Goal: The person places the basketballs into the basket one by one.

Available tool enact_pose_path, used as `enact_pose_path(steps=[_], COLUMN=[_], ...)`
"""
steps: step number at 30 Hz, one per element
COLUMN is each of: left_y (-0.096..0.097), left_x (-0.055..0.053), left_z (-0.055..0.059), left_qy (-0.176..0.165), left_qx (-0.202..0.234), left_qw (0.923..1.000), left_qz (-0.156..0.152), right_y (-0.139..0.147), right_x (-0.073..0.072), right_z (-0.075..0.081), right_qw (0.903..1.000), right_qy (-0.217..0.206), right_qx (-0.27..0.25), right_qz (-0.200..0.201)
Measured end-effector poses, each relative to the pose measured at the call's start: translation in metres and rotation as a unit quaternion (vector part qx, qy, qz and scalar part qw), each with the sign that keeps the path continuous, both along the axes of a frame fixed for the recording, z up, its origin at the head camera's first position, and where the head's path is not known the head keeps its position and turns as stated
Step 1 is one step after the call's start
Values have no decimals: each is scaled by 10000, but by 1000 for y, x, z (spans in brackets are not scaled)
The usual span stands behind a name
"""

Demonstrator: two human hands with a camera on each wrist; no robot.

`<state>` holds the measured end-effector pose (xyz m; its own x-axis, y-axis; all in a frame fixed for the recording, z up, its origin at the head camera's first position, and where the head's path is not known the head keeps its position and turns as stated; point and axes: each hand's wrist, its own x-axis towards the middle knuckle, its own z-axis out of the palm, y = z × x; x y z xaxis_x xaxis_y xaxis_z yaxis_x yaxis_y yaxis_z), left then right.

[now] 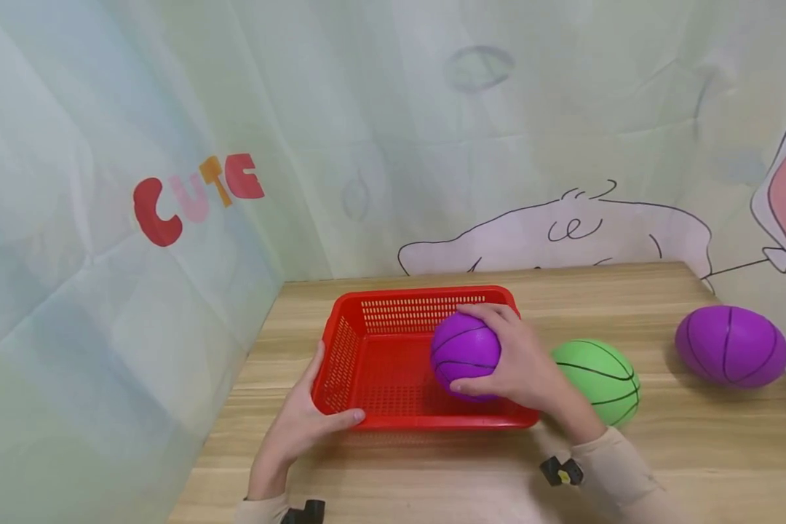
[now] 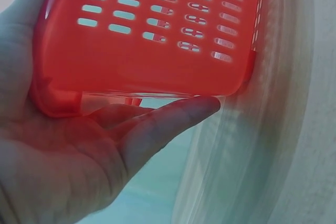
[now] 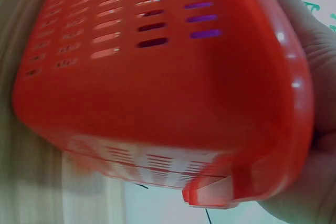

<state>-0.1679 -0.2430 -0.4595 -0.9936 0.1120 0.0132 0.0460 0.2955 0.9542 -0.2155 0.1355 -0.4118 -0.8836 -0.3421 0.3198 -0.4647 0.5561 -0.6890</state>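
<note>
My right hand [image 1: 520, 356], right of centre in the head view, grips a round purple ball with black seam lines [image 1: 458, 353]. The grip is wide: the fingers curve over the top of the ball and the thumb bears on its lower front. The ball is inside the right half of a red, rectangular plastic basket with slotted walls [image 1: 432, 421], located at the lower centre of the frame. Purple shows through the wall slots at the upper centre of the right wrist view. I cannot tell whether the ball touches the basket floor.

My left hand [image 1: 301, 422], at the lower left of the basket, holds the near left corner. The thumb lies over the near rim, set well apart from the fingers, which extend along the outside of the basket. In the left wrist view, a fingertip meets the red edge near the centre of the frame.

The basket rests on a light wood-grain table [image 1: 399, 480]. A light green ball with black seam lines [image 1: 602, 378] lies just right of the basket, partly covered by my right forearm. A second purple ball [image 1: 730, 346] lies at the right of the frame, well apart from the basket.
</note>
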Motion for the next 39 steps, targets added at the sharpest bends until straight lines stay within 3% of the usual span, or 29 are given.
enact_pose_path(steps=[13, 20, 39], left_y=[2, 1, 0], left_x=[0, 0, -1], left_z=[-1, -1, 0], left_qy=[-71, -96, -36], left_qx=[-13, 2, 61], left_qw=[10000, 9999, 10000], left_qz=[29, 42, 2], right_y=[-8, -6, 8], right_x=[5, 7, 11], right_z=[-14, -12, 4], right_qw=[9926, 9934, 9943], right_qy=[123, 45, 414], right_qx=[1139, 1064, 952], right_qz=[403, 417, 238])
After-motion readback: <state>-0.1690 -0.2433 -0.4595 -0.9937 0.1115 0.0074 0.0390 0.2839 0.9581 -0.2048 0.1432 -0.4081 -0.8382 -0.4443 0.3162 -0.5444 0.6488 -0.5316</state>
